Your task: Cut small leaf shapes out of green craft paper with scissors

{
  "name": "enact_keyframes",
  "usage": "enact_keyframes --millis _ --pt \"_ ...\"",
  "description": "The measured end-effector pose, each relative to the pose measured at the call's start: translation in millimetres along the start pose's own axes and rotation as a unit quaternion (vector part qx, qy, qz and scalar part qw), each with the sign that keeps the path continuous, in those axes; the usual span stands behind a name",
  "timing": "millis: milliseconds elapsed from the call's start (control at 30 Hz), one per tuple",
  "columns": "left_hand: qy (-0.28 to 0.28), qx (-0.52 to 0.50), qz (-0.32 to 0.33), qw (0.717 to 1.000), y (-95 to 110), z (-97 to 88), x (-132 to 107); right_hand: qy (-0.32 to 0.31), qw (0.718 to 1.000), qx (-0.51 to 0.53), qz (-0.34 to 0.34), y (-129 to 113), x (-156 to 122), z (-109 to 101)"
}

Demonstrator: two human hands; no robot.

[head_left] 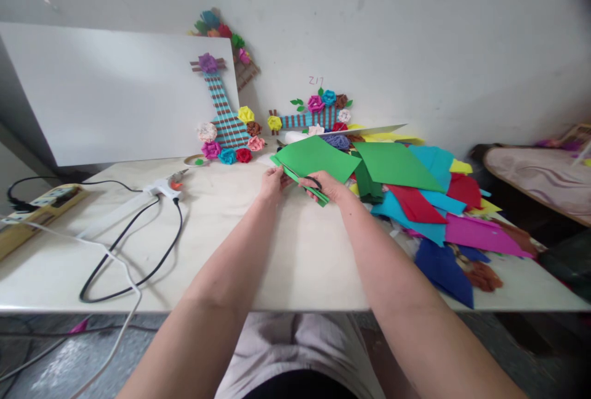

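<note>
In the head view, my right hand is closed around the dark handles of a pair of scissors. Their blades lie along the near edge of a green foam sheet, pointing to the left. My left hand pinches that sheet at its near left edge. A narrow green strip runs along the blades, partly under my right hand; whether it is fully separate from the sheet I cannot tell.
A glue gun with looping cables lies left, near a power strip. Behind stand a flower-trimmed guitar shape, a similar flowered piece and a white board. Coloured sheets pile up on the right.
</note>
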State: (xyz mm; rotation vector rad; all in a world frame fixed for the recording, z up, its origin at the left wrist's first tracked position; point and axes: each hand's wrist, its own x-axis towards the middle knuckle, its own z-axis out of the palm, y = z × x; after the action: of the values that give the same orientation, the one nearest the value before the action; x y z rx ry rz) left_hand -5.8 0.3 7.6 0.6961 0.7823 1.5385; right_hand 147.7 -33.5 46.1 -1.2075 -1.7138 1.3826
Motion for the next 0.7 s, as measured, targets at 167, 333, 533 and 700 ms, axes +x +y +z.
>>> enact_keyframes --millis 167,333,533,700 --pt "0.002 0.001 0.0 1.0 -0.9 -0.9 0.5 0.006 1.0 -0.003 0.004 -1.4 -1.0 0.3" --pt "0.001 0.004 0.004 1.0 -2.1 -2.2 1.4 0.011 1.0 -0.005 0.002 -1.1 0.0 1.5" --pt "0.0 0.005 0.0 1.0 -2.2 -3.0 2.9 0.01 1.0 -0.01 -0.006 0.8 0.6 0.2" --pt "0.018 -0.012 0.003 1.0 0.4 -4.8 4.2 -0.008 1.0 -0.007 0.0 3.9 1.1 -4.7"
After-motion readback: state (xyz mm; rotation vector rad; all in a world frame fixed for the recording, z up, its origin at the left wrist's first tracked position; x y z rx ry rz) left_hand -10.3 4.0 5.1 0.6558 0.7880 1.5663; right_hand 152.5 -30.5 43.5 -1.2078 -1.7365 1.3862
